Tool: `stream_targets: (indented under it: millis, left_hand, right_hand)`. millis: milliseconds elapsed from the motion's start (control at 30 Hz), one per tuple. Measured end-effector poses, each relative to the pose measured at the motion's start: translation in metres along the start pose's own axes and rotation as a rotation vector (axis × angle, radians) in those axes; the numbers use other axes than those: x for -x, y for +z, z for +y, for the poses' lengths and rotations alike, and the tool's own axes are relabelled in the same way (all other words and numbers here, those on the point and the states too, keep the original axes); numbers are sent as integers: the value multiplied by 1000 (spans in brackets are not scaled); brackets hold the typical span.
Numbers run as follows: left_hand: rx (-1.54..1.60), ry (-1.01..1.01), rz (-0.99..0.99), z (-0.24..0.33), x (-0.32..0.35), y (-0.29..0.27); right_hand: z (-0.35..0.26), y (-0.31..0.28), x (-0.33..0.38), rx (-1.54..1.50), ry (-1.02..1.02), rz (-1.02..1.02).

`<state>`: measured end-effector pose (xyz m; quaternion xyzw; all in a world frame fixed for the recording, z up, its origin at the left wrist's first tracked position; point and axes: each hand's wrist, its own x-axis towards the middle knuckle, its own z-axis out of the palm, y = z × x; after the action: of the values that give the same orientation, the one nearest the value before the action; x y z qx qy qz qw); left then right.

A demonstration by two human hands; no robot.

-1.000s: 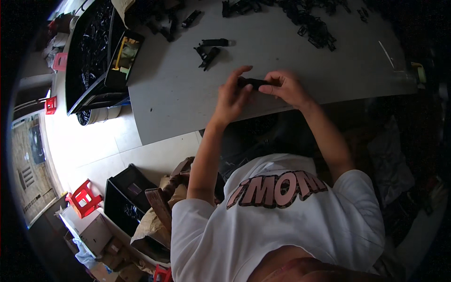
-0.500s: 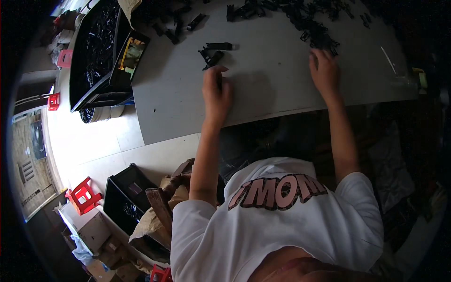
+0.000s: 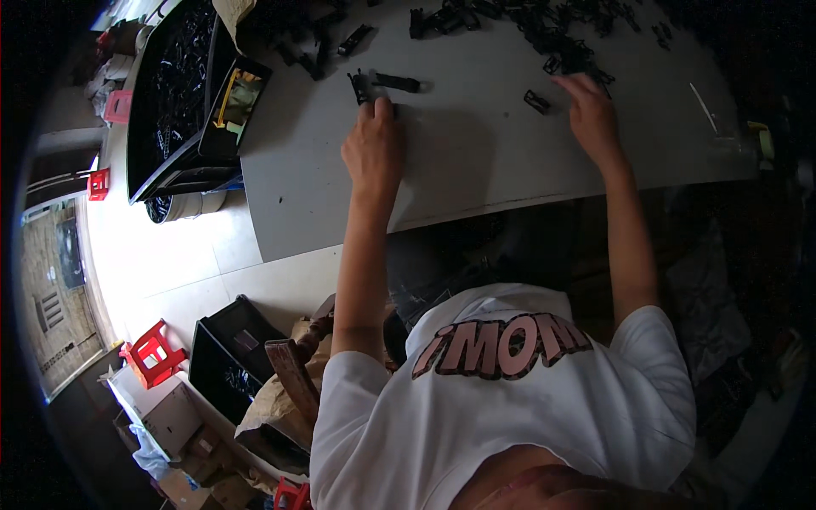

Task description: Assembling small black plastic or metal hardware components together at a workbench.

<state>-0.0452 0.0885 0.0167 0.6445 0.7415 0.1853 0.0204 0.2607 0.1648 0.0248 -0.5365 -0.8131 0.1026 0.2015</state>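
Note:
My left hand (image 3: 372,149) is at the left of the grey table, back up, its fingers bent down and closed on a small black plastic part (image 3: 355,82). Part of that piece pokes out past the fingertips; the rest is hidden. Just right of it lies a longer black plastic piece (image 3: 397,82) with a pale tip. My right hand (image 3: 592,119) is open, fingers stretched out at the near edge of a pile of black plastic parts (image 3: 565,38). A single black frame-shaped part (image 3: 536,102) rests on the table left of those fingers, apart from them.
More loose black parts (image 3: 354,40) lie along the far side of the grey table (image 3: 459,183). A large black bin (image 3: 170,93) full of parts stands left, with a small open box (image 3: 238,98) beside it. Below are another black bin (image 3: 229,348) and a red stool (image 3: 153,353).
My left hand has shifted left and turned back up over the black part, nudging the pieces there. My right hand has drawn slightly back; a single frame-shaped part now lies apart from the pile.

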Motion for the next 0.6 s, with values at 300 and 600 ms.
stream_targets:
  millis: [300,600]
  left_hand:
    - [742,-48,-112,5,10,2]
    - [1133,-138,-210,-5,21,21]
  right_hand:
    - [-25,27,-1,-127,-113,-220]
    - [-39,31,-11,-29,-195,-216]
